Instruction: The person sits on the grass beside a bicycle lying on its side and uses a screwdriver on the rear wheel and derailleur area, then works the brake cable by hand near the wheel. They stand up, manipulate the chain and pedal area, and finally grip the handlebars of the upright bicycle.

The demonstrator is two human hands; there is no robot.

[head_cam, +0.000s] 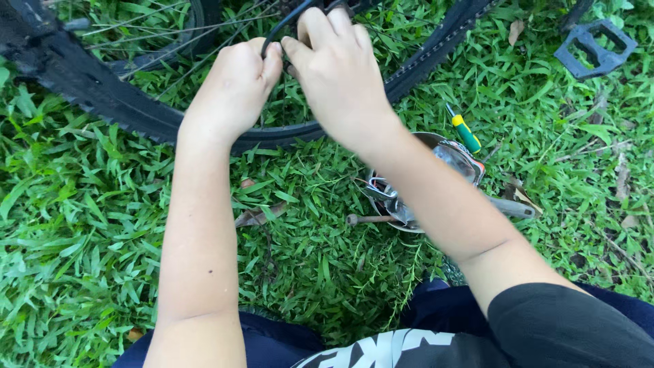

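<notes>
A bicycle wheel lies on grass, its black tyre (88,85) curving across the top of the head view, with thin spokes (150,31) inside it. My left hand (235,85) and my right hand (337,65) meet above the tyre. Both pinch a thin black cable (281,24) that arcs up between them. The fingertips of both hands are closed on it, thumbs touching. What the cable joins to is hidden behind my right hand.
A metal bowl (426,140) of tools sits on the grass under my right forearm, with a bolt (368,219) and a green and yellow screwdriver (464,129) beside it. A black pedal (595,46) is at top right. Grass surrounds everything.
</notes>
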